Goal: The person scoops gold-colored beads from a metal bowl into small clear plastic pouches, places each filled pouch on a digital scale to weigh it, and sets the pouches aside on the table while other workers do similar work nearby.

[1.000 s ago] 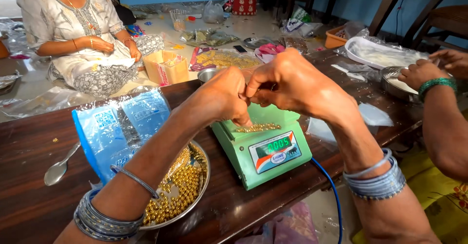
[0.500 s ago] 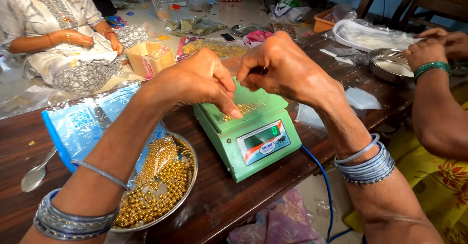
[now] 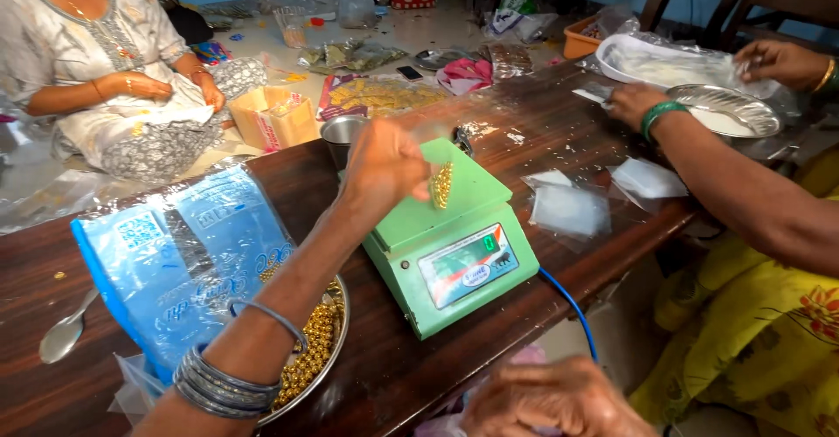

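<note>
**Beads lifted off the scale**

Since the earlier frame, the right hand has dropped low to the tabletop edge, loosely curled, grasping nothing visible. Left hand pinches a gold bead cluster above the green scale.

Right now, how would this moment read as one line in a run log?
left hand: holds small bunch of golden beads above green weighing scale | right hand: low, near table edge | round metal plate of golden beads: left of scale
</note>
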